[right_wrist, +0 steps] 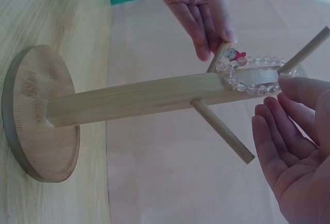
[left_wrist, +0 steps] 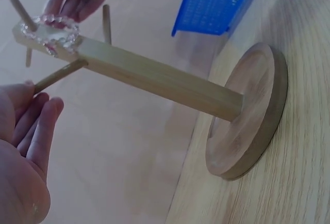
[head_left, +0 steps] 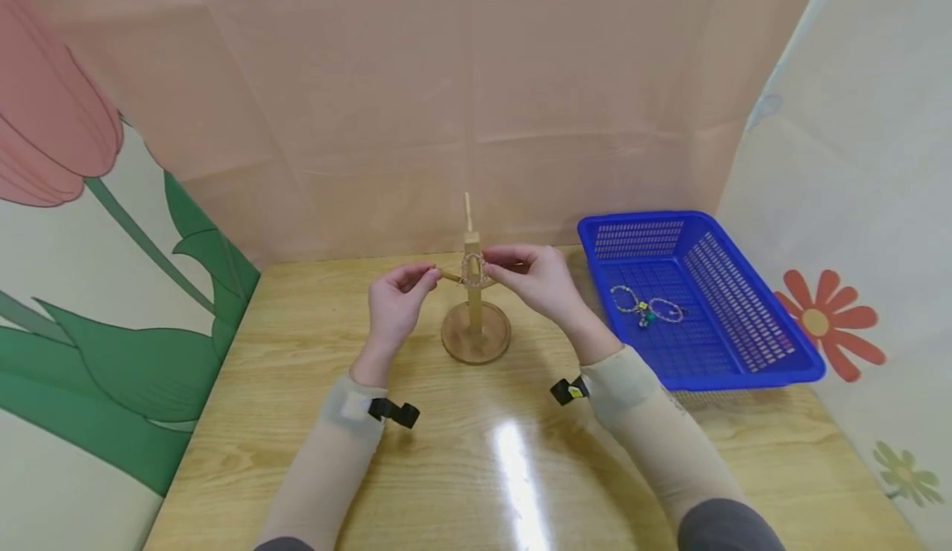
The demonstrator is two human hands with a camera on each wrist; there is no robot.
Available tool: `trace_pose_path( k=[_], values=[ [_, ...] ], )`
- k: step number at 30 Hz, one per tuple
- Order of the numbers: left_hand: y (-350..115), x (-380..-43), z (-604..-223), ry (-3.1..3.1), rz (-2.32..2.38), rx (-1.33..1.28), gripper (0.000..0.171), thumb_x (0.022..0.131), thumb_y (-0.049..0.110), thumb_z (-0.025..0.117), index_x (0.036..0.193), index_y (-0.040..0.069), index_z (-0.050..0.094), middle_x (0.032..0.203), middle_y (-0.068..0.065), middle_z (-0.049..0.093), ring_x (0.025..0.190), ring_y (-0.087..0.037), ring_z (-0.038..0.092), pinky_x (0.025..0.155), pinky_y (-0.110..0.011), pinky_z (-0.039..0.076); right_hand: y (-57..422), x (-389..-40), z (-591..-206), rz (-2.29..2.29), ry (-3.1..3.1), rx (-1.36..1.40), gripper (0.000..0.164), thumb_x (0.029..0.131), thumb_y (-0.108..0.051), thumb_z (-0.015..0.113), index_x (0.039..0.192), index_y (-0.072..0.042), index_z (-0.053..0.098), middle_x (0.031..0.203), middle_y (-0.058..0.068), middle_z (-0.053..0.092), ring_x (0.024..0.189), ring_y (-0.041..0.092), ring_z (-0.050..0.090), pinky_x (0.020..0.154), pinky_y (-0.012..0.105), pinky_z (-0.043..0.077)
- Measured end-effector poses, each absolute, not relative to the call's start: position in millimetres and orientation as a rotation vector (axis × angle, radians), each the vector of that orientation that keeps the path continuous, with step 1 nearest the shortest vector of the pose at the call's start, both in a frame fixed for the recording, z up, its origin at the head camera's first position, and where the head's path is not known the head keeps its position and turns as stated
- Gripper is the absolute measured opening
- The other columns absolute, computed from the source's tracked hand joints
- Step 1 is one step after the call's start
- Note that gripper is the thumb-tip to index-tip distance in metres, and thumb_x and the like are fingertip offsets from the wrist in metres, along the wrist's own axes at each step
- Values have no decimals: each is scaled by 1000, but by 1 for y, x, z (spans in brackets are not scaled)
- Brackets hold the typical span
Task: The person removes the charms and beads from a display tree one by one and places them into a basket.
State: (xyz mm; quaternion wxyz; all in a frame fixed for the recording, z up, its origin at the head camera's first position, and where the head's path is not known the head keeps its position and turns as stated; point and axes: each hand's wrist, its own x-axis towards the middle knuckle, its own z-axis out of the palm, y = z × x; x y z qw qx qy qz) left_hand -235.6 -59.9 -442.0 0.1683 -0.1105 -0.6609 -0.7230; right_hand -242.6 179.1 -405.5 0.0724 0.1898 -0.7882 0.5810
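A wooden peg stand (head_left: 474, 311) with a round base stands upright on the table. My left hand (head_left: 397, 296) pinches the end of one side peg (left_wrist: 61, 75) between thumb and finger. Across the upper post lies a bracelet (right_wrist: 241, 87) of clear pinkish beads with a small red-and-white charm (right_wrist: 234, 54). My right hand (head_left: 539, 282) pinches the bracelet's edge between thumb and index finger, the other fingers loosely bent. The charm side of the bracelet is close to the peg in the left hand; whether the loop goes around that peg I cannot tell.
A blue plastic basket (head_left: 769, 307) stands on the right of the wooden table (head_left: 297, 353), with two beaded bracelets (head_left: 664, 310) inside. Other pegs (right_wrist: 224, 131) stick out from the post. A pink cloth (head_left: 335, 105) hangs behind the table.
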Motion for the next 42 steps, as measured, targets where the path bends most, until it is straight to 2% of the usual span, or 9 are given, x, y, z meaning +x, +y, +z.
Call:
trace_pose_path(
  k=[7,14,20,23,27,31,36,42],
  values=[
    [-60,-252,-464,-1866,-2024,-300,14,92,-11,79,104,-16,75,100,-27,78,81,-15,78,76,-24,66,178,-245,-408,1728,-2384,539,24,96,-17,85,116,-5,82,108,7,81,97,22,77,81,28,66],
    [-62,-255,-470,-1811,-2055,-349,15,92,-6,82,103,-13,77,98,-22,79,84,-23,78,77,-29,67,176,-245,-412,1700,-2388,528,25,96,-21,85,116,-6,83,108,6,81,94,21,77,78,27,65],
    [-62,-254,-471,-1810,-2049,-370,16,93,-4,82,104,-13,77,97,-20,80,88,-36,79,79,-32,67,175,-244,-412,1669,-2384,511,24,97,-25,84,115,-9,84,106,3,82,91,19,77,76,27,65],
    [-61,-254,-471,-1807,-2058,-356,16,93,-4,82,104,-13,76,97,-19,80,86,-30,79,78,-31,67,175,-244,-412,1650,-2389,501,23,97,-26,84,114,-10,84,106,2,82,92,18,77,77,26,65],
    [-60,-253,-469,-1798,-2060,-345,16,92,-4,82,104,-13,77,97,-23,79,81,-15,78,76,-29,67,175,-243,-412,1644,-2377,505,22,97,-26,84,113,-10,85,105,2,82,92,18,78,77,27,65],
    [-60,-252,-468,-1805,-2050,-328,17,92,-5,82,105,-15,76,99,-27,78,79,-10,77,75,-26,66,174,-243,-412,1656,-2352,522,21,97,-26,84,112,-10,85,103,2,82,90,19,78,76,28,66],
    [-61,-252,-468,-1801,-2067,-307,17,92,-7,81,106,-15,76,97,-22,79,81,-14,78,75,-26,66,174,-242,-411,1665,-2333,525,20,97,-26,84,110,-11,85,102,1,82,88,18,78,75,28,66],
    [-60,-252,-469,-1797,-2083,-310,18,93,-3,83,105,-14,77,94,-17,80,83,-25,79,76,-28,67,174,-238,-409,1692,-2307,507,19,97,-26,84,108,-11,85,99,2,82,85,20,77,71,26,64]
  ],
)
